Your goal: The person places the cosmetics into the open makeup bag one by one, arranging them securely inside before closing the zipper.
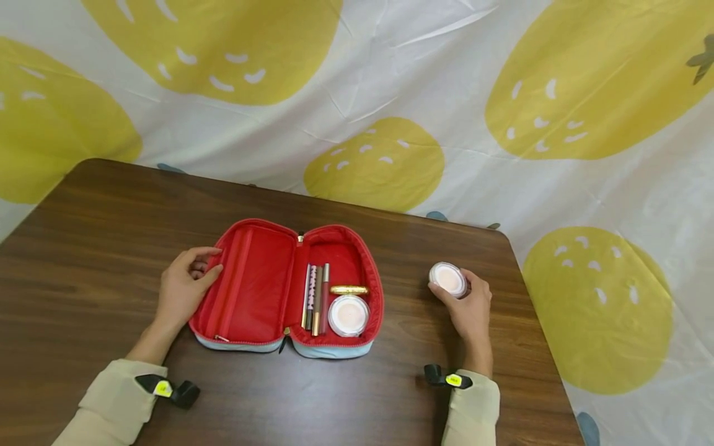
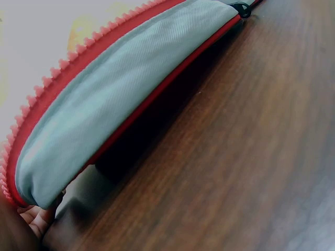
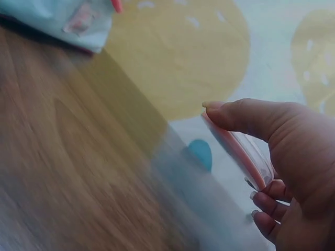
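A makeup pouch [image 1: 262,291] with red lining and a pale blue outside lies unzipped and flat on the brown table [image 1: 83,248]. Its right half holds several slim tubes [image 1: 316,298], a gold tube [image 1: 349,289] and a round clear jar [image 1: 348,314]. My left hand [image 1: 186,282] rests against the pouch's left edge, thumb and fingers on the rim. In the left wrist view only the pouch's blue side [image 2: 115,99] shows. My right hand [image 1: 468,300] grips a second round jar [image 1: 448,279] to the right of the pouch; in the right wrist view the thumb and fingers pinch that jar [image 3: 243,154] tilted.
A white cloth with large yellow strawberry shapes [image 1: 379,161] hangs behind and to the right of the table. The table's far right corner [image 1: 496,232] lies just behind my right hand. Bare wood stretches to the left and along the front.
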### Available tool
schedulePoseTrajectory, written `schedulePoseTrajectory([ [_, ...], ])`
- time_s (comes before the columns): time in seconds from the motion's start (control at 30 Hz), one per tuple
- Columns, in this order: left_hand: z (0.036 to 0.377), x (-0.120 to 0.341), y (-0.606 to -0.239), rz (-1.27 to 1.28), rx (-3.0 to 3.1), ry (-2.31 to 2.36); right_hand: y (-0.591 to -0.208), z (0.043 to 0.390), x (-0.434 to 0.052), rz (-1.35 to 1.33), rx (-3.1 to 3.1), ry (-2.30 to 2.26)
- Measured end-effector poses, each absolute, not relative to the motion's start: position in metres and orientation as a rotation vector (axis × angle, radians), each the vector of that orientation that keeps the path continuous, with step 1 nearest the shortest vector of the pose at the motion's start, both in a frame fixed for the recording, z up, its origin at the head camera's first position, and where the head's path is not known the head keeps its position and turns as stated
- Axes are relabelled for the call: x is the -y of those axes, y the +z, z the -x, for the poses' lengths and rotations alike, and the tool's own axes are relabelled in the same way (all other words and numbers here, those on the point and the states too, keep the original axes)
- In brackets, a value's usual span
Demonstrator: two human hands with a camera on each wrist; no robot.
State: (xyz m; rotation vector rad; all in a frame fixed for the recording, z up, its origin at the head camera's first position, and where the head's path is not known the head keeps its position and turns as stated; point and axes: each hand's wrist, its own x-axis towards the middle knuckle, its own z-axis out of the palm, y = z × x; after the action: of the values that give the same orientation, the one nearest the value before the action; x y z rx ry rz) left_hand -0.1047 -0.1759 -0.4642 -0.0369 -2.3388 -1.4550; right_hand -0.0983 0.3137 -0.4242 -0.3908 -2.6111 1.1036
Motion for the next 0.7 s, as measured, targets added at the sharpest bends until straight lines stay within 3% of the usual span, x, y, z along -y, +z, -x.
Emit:
schedulePoseTrajectory([
  [0.7,0.104,0.176,-0.462,0.036,2.355,-1.469,-0.409,0.104,-0.275,0.138,2.585,1.152],
])
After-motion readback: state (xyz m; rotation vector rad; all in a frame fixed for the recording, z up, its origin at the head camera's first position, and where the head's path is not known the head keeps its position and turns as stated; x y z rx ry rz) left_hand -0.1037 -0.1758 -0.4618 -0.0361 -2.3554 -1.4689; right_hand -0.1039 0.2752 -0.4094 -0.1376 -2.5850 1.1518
